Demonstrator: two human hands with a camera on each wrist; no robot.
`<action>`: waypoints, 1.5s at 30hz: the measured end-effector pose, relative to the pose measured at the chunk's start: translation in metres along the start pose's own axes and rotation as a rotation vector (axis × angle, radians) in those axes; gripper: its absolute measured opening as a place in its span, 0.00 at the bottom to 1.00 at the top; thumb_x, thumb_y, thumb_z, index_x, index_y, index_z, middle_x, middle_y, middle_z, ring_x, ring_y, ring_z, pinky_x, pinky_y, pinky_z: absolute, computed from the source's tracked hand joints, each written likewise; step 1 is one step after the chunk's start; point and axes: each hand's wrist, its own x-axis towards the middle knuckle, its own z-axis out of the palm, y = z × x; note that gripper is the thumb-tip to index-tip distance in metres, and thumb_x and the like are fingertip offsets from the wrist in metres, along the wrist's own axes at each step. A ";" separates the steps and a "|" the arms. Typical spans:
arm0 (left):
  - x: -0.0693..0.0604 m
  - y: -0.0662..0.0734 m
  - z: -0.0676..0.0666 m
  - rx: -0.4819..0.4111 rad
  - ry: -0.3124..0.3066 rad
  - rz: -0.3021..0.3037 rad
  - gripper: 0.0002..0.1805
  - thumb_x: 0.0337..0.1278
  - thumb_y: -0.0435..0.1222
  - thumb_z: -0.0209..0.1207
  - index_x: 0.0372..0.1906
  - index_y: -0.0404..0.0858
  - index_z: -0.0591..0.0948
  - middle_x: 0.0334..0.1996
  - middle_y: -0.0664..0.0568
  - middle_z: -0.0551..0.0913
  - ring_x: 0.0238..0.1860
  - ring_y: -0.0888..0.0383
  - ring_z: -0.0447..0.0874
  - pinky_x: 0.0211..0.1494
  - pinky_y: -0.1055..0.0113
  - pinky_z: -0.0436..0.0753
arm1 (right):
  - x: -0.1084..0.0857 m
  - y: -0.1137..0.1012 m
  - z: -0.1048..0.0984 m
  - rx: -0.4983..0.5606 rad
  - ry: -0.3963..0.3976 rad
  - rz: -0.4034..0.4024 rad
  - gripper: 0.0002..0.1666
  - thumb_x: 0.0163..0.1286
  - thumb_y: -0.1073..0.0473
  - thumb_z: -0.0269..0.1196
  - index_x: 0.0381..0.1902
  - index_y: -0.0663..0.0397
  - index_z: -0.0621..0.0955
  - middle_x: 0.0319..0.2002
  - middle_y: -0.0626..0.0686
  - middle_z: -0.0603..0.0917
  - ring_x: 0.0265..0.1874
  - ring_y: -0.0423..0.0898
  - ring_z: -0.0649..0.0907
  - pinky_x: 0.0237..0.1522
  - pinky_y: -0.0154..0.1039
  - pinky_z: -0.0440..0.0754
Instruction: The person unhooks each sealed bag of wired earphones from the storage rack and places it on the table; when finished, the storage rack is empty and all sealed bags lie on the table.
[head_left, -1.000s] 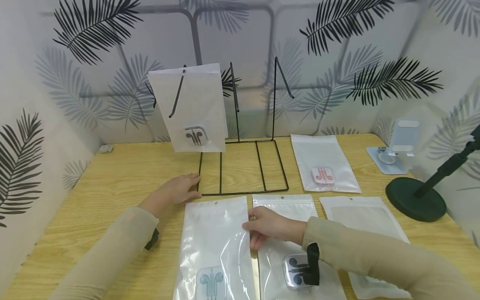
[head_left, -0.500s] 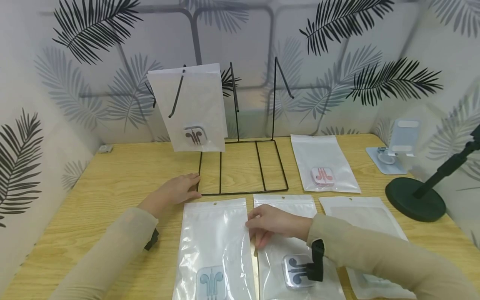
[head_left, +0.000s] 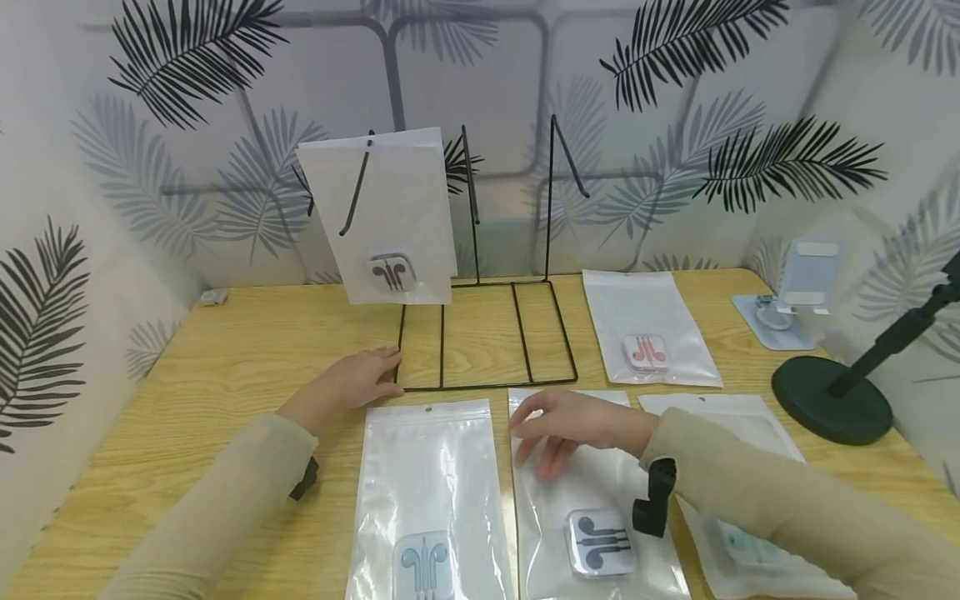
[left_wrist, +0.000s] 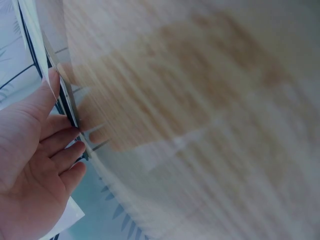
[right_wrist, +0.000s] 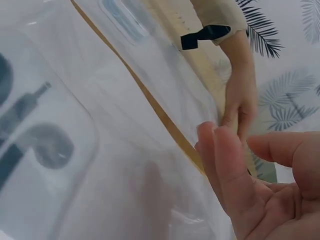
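My left hand (head_left: 347, 385) rests at the front left corner of a black wire rack (head_left: 522, 333), fingertips against its base; the left wrist view shows them extended. A white zip bag (head_left: 393, 208) with brown earphones hangs from the rack's left hook, with another sheet edge behind it. My right hand (head_left: 573, 423) is over the upper part of a zip bag (head_left: 543, 525) holding dark earphones (head_left: 600, 542), its fingers loosely bent and holding nothing. Left of it lies a zip bag (head_left: 431, 475) with light blue earphones (head_left: 424, 562).
A zip bag (head_left: 637, 304) with pink earphones lies right of the rack. Another bag (head_left: 720, 407) at right is partly covered by my right sleeve. Beyond are a phone stand (head_left: 808, 279) and a black round base (head_left: 828, 400) with a pole. A small white object (head_left: 213, 297) sits far left.
My right hand has let go of the right edge of the light blue earphones' bag and moved right, over the dark earphones' bag. The left hand has stayed at the rack.
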 end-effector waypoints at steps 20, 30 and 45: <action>-0.001 0.001 0.000 -0.015 -0.015 -0.018 0.36 0.63 0.45 0.54 0.66 0.26 0.59 0.66 0.34 0.57 0.66 0.40 0.54 0.66 0.50 0.56 | 0.016 0.010 -0.088 -0.189 0.268 -0.122 0.22 0.65 0.60 0.61 0.53 0.67 0.72 0.35 0.60 0.78 0.26 0.48 0.77 0.29 0.40 0.81; -0.001 0.002 -0.002 -0.007 -0.013 -0.023 0.35 0.63 0.45 0.54 0.66 0.25 0.60 0.65 0.33 0.57 0.66 0.39 0.54 0.66 0.49 0.57 | 0.033 0.023 -0.093 -0.421 0.248 -0.122 0.08 0.60 0.62 0.65 0.38 0.59 0.81 0.28 0.52 0.76 0.19 0.44 0.73 0.19 0.34 0.72; 0.000 -0.001 0.000 -0.012 0.008 -0.018 0.36 0.62 0.46 0.54 0.66 0.26 0.60 0.65 0.33 0.58 0.65 0.39 0.55 0.66 0.49 0.56 | 0.036 0.023 -0.089 -0.508 0.239 -0.117 0.02 0.60 0.67 0.64 0.32 0.61 0.82 0.23 0.49 0.77 0.17 0.41 0.73 0.15 0.33 0.73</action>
